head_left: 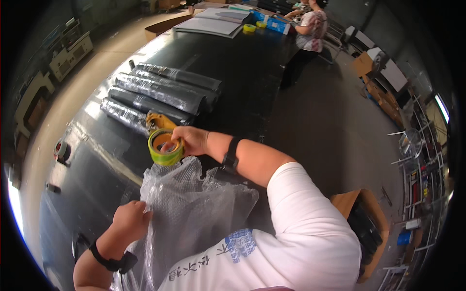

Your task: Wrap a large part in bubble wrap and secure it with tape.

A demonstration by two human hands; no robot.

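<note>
My right hand [190, 140] is closed around a roll of yellow-green tape [167, 158], with fingers showing through its core. A yellow-orange tape dispenser [160, 120] shows at the roll's far side; whether the two are joined I cannot tell. Just below the roll, a crumpled sheet of clear bubble wrap [194, 203] spreads over the near part of the dark table [228, 111] and against my shirt. Its left edge is pinched in my left hand [131, 220]. Beyond the dispenser lie several dark rolls in shiny clear wrap [160, 92], side by side.
Another tape roll [60, 149] rests near the table's left edge. White sheets [211, 24], yellow tape rolls [249, 28] and a blue box [272, 23] are at the far end. A co-worker [313, 29] stands there. An open cardboard box [378, 218] stands at my right.
</note>
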